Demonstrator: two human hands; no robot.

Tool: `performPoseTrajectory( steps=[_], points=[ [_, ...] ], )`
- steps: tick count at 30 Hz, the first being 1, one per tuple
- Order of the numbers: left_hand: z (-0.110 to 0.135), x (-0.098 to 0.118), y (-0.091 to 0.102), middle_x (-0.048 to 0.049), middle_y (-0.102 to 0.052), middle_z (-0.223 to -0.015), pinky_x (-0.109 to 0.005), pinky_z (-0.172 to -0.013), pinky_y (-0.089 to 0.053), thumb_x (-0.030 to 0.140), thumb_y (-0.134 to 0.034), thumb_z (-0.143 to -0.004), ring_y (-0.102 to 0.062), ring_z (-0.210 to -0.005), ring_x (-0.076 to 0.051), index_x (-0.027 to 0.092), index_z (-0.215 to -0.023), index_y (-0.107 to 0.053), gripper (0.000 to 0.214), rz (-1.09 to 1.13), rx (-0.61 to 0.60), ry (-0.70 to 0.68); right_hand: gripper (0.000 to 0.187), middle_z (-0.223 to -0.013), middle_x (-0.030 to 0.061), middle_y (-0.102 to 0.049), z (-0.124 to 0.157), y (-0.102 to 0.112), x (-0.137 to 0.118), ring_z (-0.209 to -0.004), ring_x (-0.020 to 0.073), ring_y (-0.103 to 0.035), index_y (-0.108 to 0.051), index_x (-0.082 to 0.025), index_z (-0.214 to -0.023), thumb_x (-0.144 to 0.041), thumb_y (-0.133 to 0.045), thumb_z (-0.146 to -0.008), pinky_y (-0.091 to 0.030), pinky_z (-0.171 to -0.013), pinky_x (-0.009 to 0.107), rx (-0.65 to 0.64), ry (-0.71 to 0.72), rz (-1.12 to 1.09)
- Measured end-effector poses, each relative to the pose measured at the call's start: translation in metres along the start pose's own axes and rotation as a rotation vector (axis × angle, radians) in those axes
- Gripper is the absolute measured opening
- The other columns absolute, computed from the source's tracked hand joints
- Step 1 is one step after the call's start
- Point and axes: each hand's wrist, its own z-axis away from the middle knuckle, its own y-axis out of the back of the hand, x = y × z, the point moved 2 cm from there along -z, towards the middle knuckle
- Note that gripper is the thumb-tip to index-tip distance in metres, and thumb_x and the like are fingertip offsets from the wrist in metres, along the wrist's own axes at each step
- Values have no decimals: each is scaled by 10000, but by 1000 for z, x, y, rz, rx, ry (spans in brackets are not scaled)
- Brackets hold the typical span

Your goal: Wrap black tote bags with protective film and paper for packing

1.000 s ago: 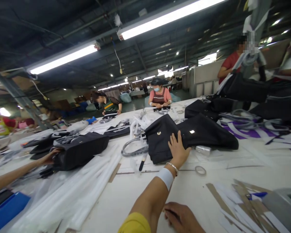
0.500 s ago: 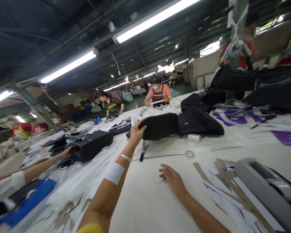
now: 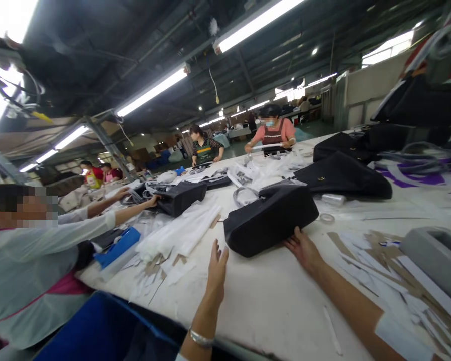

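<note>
Left hand: our left hand (image 3: 216,264) is open, fingers straight and close together, palm turned toward the black bag (image 3: 270,220). It holds nothing and stands just beside the bag's left end, apart from it.
Right hand: our right hand (image 3: 304,249) is flat and open, fingertips against the bag's near side. It grips nothing.
Black bag: one, lying on its side on the bench (image 3: 270,301), toward the near edge and about midway along, between our two hands.
Other bags: we count two more clearly, a second bag (image 3: 342,175) behind ours toward the far right and a third bag (image 3: 182,196) to the left. Dark bags at the far right corner are too merged to count.
Co-worker: one, at the left end in white sleeves, with a co-worker's hand (image 3: 153,201) on the third bag.
Far edge: two seated people (image 3: 272,133).
Small things: one tape roll (image 3: 326,218) near our bag's right end, and loose cardboard strips (image 3: 361,250) toward the right.
</note>
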Motion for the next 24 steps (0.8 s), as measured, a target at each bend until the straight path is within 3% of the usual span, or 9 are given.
performPoseTrajectory(
  steps=[2,5,8,14,21,24],
  points=[
    [3,-13,-16,-132,-253,-1559,-405,-1049,-426,567,-558,-863,-352,-1388,-269,285,-1514,-152,818,129,-65,58,313,-1059,4,-675,3,-1,0,-890,177,-673,-555,-294,-1095,-337,-694,-819,-563,-857,388,-15,49,21],
    [-2,-17,-35,-96,-201,-1581,-353,-1094,-381,542,-603,-850,-306,-1412,-237,292,-1525,-49,909,241,-91,-26,460,-1110,-11,-668,9,-4,-5,-886,186,-685,-504,-348,-1164,-329,-742,-770,-568,-844,420,-20,86,43],
    [-10,-22,-43,-58,-215,-1580,-324,-1135,-322,501,-645,-837,-317,-1407,-215,297,-1525,-68,920,254,-66,-103,487,-1113,-10,-669,14,-7,-7,-917,191,-685,-503,-344,-1157,-315,-761,-745,-566,-855,409,-23,82,72],
    [-21,-37,-45,-65,-342,-1529,-349,-1123,-360,476,-668,-824,-389,-1368,-239,260,-1513,-201,860,232,2,-114,419,-1078,0,-674,16,-6,-5,-957,187,-663,-558,-283,-1078,-375,-774,-731,-570,-852,340,-20,25,107],
    [-24,-31,-46,-48,-395,-1500,-356,-1101,-398,439,-679,-818,-430,-1341,-242,298,-1510,-208,849,256,-4,-128,459,-1075,-5,-668,15,-10,-6,-977,185,-653,-546,-284,-1107,-389,-777,-725,-548,-906,378,-22,37,112],
    [-24,-27,-47,-63,-396,-1499,-351,-1092,-407,423,-681,-820,-470,-1308,-244,283,-1516,-182,869,275,-22,-135,451,-969,-36,-678,13,-12,-6,-912,162,-663,-542,-300,-1107,-391,-775,-731,-548,-905,385,-23,68,143]
  ],
)
